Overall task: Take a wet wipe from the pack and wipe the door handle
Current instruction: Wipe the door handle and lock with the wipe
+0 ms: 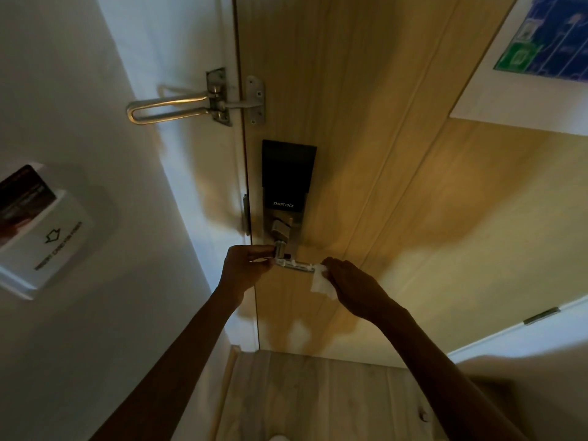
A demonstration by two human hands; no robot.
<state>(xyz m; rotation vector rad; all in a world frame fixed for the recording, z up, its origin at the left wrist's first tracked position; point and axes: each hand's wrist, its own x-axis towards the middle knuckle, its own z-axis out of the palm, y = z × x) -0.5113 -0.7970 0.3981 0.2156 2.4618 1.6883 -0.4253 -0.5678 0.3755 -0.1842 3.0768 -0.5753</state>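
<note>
Head view: a light wooden door (397,192) is seen from above and close up, with a white wall (95,122) at its left and a wood-look floor (318,402) below.

The door handle (294,265), a metal lever, sticks out rightward from the lock plate under a black smart lock (288,176) marked "SMART LOCK".

The left hand (246,265) is closed around the pivot end of the door handle, fingers curled at the spindle; contact is seen.

The right hand (348,286) is pinched shut on a white wet wipe (322,283), which is crumpled and pressed against the free right tip of the lever. Part of the wipe hangs below the lever, in front of the door.

Both forearms are bare and reach up from the bottom edge.

The wipe pack is not visible in this view.

Above the lock, a metal swing bar guard (178,106) is mounted across the door edge and frame, its loop swung out over the wall side.

On the wall at left a white key card holder (47,237) is fixed, with a dark card (22,198) slotted in it.

At upper right a white sheet with a blue and green plan (547,36) is stuck on the door.

A small metal hinge plate (541,315) is seen at right, on a pale edge.

Lighting is dim; shadows of the arms fall on the door.
</note>
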